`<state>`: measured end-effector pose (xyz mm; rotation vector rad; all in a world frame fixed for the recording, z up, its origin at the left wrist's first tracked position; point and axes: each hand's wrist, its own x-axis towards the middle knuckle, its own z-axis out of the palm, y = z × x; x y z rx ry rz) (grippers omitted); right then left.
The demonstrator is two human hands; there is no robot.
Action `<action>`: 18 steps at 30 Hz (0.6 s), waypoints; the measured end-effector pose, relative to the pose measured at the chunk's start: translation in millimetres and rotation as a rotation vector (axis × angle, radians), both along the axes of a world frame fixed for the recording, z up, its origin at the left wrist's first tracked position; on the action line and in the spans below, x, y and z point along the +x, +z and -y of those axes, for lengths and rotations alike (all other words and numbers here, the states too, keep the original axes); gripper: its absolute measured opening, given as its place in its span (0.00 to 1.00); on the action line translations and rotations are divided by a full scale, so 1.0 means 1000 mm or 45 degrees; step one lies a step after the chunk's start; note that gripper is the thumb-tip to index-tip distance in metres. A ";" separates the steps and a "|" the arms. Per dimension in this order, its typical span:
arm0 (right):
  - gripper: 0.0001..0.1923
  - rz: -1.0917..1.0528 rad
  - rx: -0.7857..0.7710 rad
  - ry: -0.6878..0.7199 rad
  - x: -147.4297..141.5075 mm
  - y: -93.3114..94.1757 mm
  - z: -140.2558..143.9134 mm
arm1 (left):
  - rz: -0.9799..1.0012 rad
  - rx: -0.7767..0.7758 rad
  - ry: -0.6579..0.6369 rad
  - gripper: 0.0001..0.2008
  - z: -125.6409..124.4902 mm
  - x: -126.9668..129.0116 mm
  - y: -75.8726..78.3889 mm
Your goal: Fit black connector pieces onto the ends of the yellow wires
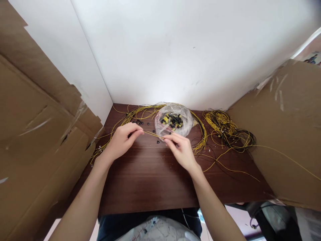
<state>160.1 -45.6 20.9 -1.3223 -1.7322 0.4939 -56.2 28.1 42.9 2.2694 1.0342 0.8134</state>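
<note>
A thin yellow wire (pixel 152 133) stretches between my two hands above the brown table. My left hand (pixel 125 136) pinches one part of it with thumb and forefinger. At the other side my right hand (pixel 180 147) pinches it the same way, just in front of a clear plastic bag (pixel 185 125). Small black and yellow parts (pixel 173 121) lie in the open bag; their kind is too small to tell. Several loose black pieces (pixel 137 122) are scattered on the table beyond and between my hands.
A long bundle of yellow and black wires (pixel 200 134) curves around the bag. To the right lies a tangled wire coil (pixel 222 124) with loose ends. Cardboard walls (pixel 281 134) stand at both sides, and a white panel (pixel 175 53) rises behind the table (pixel 147 187).
</note>
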 end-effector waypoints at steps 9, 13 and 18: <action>0.10 0.291 -0.009 -0.042 0.073 0.054 0.000 | 0.206 0.276 0.152 0.10 0.000 -0.003 -0.001; 0.09 0.365 -0.139 -0.033 0.094 0.081 0.012 | 0.249 0.344 0.271 0.09 0.000 -0.005 0.001; 0.13 0.411 -0.306 -0.155 0.122 0.111 0.040 | 0.344 0.379 0.502 0.10 -0.002 -0.015 0.002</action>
